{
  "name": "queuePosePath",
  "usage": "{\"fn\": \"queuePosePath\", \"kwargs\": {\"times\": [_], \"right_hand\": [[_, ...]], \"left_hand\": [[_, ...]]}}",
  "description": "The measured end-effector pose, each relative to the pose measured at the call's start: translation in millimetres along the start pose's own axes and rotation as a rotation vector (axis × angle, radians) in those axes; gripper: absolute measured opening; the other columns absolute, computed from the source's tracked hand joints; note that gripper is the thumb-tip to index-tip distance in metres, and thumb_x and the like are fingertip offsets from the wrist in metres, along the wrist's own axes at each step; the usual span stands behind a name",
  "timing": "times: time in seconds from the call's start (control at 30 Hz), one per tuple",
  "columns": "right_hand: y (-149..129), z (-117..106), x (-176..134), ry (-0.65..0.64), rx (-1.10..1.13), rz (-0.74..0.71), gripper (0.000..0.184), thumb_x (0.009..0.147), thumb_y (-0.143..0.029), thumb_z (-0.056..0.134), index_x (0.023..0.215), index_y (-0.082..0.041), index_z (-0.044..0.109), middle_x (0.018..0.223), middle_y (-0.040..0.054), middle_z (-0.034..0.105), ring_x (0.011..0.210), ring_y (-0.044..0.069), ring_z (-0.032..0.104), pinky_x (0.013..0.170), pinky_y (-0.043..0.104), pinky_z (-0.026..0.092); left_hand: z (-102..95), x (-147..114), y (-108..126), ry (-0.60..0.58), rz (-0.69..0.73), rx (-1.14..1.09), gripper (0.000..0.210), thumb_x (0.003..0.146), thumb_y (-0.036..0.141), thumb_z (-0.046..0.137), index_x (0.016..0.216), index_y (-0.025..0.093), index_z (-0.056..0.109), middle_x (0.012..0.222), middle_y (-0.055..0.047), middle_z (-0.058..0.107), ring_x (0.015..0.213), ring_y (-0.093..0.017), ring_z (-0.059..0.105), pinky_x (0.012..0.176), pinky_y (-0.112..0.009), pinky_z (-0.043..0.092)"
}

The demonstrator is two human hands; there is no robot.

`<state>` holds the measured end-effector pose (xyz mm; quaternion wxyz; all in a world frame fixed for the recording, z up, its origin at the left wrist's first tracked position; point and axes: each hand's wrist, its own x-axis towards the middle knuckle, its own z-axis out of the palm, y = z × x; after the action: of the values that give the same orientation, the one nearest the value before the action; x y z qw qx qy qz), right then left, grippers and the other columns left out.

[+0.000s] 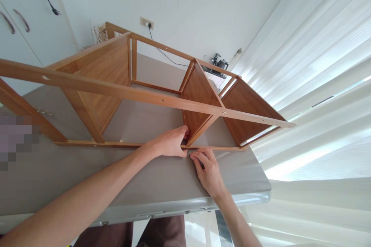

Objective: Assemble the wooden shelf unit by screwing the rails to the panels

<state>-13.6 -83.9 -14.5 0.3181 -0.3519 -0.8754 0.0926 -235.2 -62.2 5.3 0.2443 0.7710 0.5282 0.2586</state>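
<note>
A wooden shelf unit (145,98) lies on its side across a grey-covered surface. My left hand (173,142) is closed around its lower front rail, beside the joint with the middle shelf panel (199,96). The thumb is below the rail and the fingers are behind it. Just right of that thumb, my right hand (208,168) pinches a small metal screw (188,153) at the outer side of the rail. The fingertips partly cover the screw, so how deep it sits cannot be seen.
Small metal pieces (45,112) lie on the surface at the left. A black appliance (219,63) stands beyond the unit, and a cord runs from the wall outlet (147,22). White cabinets (21,34) are at the left, pale curtains (324,85) at the right.
</note>
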Motion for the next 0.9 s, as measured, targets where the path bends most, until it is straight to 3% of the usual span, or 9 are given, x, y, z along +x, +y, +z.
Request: {"fn": "queuePosePath", "kwargs": {"times": [0.5, 0.9], "right_hand": [[-4.5, -4.8, 1.9, -0.07, -0.113, -0.065, 0.026, 0.098, -0.005, 0.047, 0.106, -0.021, 0.066, 0.1, 0.0077, 0.055, 0.095, 0.02, 0.053, 0.084, 0.034, 0.051], [2.0, -3.7, 3.7, -0.059, -0.044, -0.052, 0.019, 0.1, -0.014, 0.05, 0.105, -0.023, 0.067, 0.1, 0.0069, 0.059, 0.093, 0.02, 0.054, 0.085, 0.035, 0.05]], "left_hand": [[0.5, 0.3, 0.2, -0.006, 0.003, 0.012, 0.036, 0.072, 0.031, 0.068, 0.099, 0.023, 0.046, 0.103, -0.004, 0.068, 0.087, -0.024, 0.068, 0.065, -0.032, 0.049], [0.4, -0.3, 1.0, -0.005, -0.01, 0.02, 0.044, 0.067, 0.038, 0.072, 0.099, 0.024, 0.045, 0.104, -0.004, 0.067, 0.084, -0.025, 0.068, 0.063, -0.033, 0.049]]}}
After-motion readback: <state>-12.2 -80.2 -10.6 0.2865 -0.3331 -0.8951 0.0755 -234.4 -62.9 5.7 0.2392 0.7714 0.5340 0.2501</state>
